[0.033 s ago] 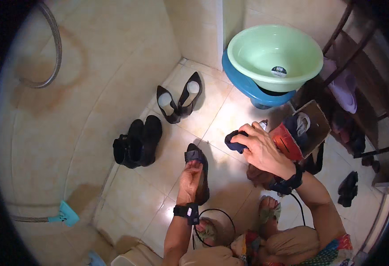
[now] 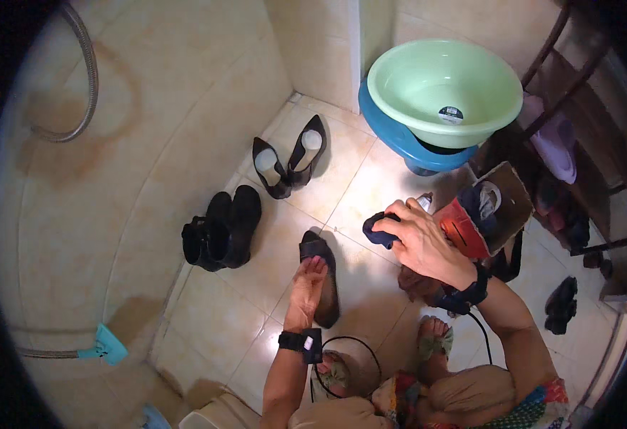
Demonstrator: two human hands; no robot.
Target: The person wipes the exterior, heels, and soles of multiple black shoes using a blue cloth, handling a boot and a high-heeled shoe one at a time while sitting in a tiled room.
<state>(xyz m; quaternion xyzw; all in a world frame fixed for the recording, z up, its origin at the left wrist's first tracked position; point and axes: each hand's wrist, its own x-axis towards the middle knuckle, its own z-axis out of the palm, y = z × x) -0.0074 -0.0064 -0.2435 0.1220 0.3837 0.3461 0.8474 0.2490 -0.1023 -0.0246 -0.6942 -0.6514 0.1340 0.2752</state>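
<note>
My left hand (image 2: pixel 305 286) grips a black flat shoe (image 2: pixel 328 304) by its left side, fingers bent over the edge near the toe part and thumb hidden. The toe of the shoe points away from me, and its brownish inside shows. To the right, my right hand (image 2: pixel 424 243) is closed on a bunched dark cloth (image 2: pixel 378 229), held above the floor and apart from the shoe. Just beyond my right hand is a small whitish-topped item (image 2: pixel 424 201), partly hidden by my fingers.
Black ankle boots (image 2: pixel 231 227) and black pointed shoes (image 2: pixel 306 154) stand at the left wall. A pale green basin (image 2: pixel 442 68) rests on a blue basin (image 2: pixel 392 136). A red box (image 2: pixel 463 225) with cloths sits by my right hand. At right are a shoe rack (image 2: pixel 592 64) and dark shoes (image 2: pixel 561 304).
The black flat shoe has tipped slightly in my left hand, and more of its inside shows. My left wrist has turned a little; my right hand and the cloth barely differ.
</note>
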